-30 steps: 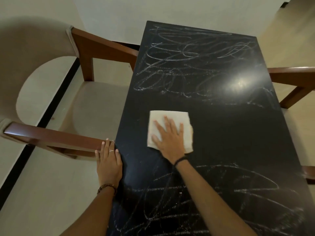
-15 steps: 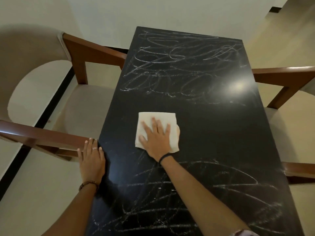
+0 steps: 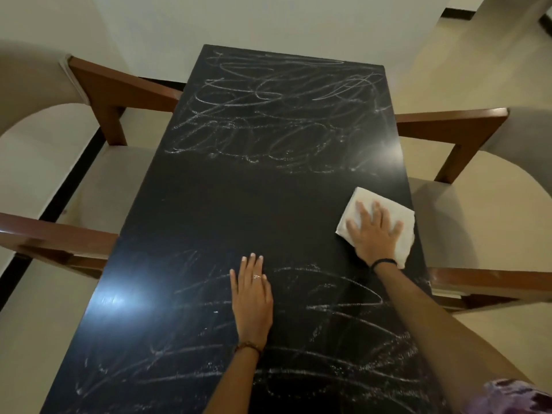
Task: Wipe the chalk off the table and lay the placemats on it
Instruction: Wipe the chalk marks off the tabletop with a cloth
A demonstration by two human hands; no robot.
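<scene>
- The black table (image 3: 209, 210) runs lengthwise away from the camera, its far edge near a pale wall.
- White chalk scribbles (image 3: 277, 115) cover the far part of the surface; a 2nd patch of chalk loops (image 3: 328, 318) covers the near part.
- Between the 2 patches, a band across the middle of the surface shows plain black.
- The folded white cloth (image 3: 391, 209) lies at the right edge of the table, in that middle band, one corner reaching the edge.
- The right hand (image 3: 375, 234) presses flat on the cloth, fingers straight and spread, not curled round it; a dark band sits on the wrist.
- The left hand (image 3: 252, 297) rests palm-down on the near chalk patch, about midway between the side edges, fingers straight and together; it holds nothing. It wears a ring and a beaded wristband.
- A wooden armchair (image 3: 95, 94) with a pale cushion stands at the left edge, its arms touching or almost touching the table.
- A 2nd armchair (image 3: 466, 127) stands at the right edge.
- No placemats can be seen.
</scene>
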